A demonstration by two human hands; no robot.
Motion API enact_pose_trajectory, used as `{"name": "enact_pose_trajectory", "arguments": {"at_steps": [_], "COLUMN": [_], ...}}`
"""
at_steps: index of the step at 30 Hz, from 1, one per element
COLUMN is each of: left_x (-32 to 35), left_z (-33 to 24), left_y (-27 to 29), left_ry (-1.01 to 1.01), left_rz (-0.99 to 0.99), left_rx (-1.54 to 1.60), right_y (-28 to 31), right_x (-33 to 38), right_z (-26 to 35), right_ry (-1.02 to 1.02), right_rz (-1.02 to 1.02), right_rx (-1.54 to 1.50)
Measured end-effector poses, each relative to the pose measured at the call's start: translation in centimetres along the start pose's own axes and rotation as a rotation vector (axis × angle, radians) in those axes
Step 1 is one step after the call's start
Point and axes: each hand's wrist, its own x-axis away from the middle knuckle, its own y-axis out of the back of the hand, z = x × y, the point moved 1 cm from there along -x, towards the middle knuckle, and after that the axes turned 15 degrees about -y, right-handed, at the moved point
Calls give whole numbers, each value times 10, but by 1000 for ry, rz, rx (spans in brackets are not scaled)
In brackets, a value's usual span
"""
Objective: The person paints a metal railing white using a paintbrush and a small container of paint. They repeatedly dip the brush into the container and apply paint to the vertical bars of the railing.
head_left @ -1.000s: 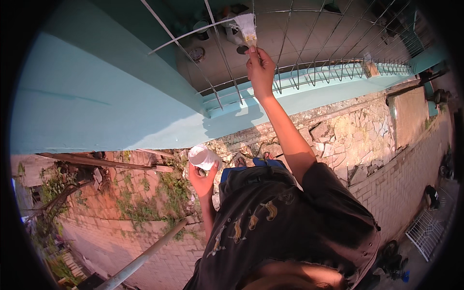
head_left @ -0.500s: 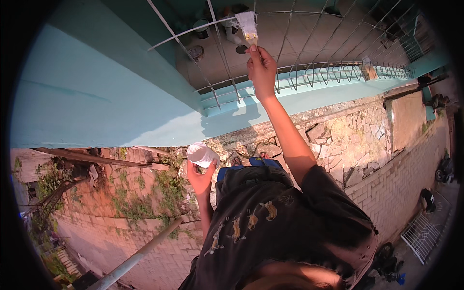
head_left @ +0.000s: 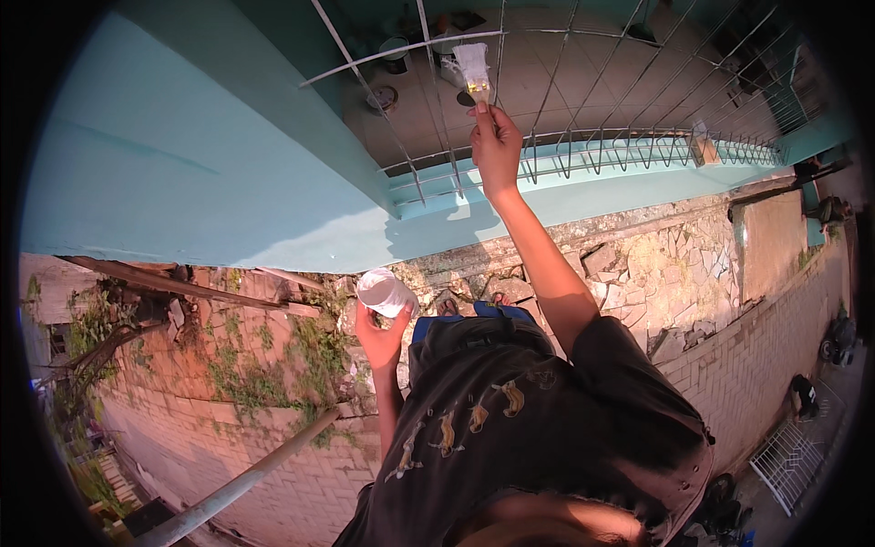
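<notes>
A paintbrush (head_left: 472,68) with white-coated bristles is in my right hand (head_left: 498,150), its short handle pinched between thumb and fingers. The bristles point up and away, close to the metal bars of a window grille (head_left: 437,109); whether they touch a bar I cannot tell. Low at my left side, my left hand (head_left: 380,339) is wrapped round a white cup (head_left: 386,294), its mouth facing up. The cup's inside looks white, and how full it is does not show.
A light blue wall (head_left: 182,182) fills the left, with a ledge under the grille. Behind the bars a bucket (head_left: 394,55) stands on the floor. Broken stone paving (head_left: 629,273) lies below, and a pole (head_left: 246,479) slants at lower left. A person (head_left: 805,397) is at far right.
My right hand and the paintbrush have shifted slightly down in the picture. The grille and wall have moved a little in view too. The cup stays in my left hand.
</notes>
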Motion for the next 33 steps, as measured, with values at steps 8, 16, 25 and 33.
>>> {"name": "enact_pose_trajectory", "arguments": {"at_steps": [8, 16, 25, 33], "left_x": [1, 4, 5, 0], "left_z": [0, 1, -2, -6], "left_y": [-4, -5, -6, -10], "left_ry": [-9, -7, 15, -20], "left_rz": [-35, -39, -49, -31], "left_rx": [17, 15, 8, 34], "right_y": [-23, -21, -19, -22], "right_x": [-10, -5, 8, 9], "right_z": [6, 0, 7, -2], "right_ry": [51, 78, 129, 89], "right_rz": [13, 19, -1, 9], "right_rx": [74, 134, 151, 220]}}
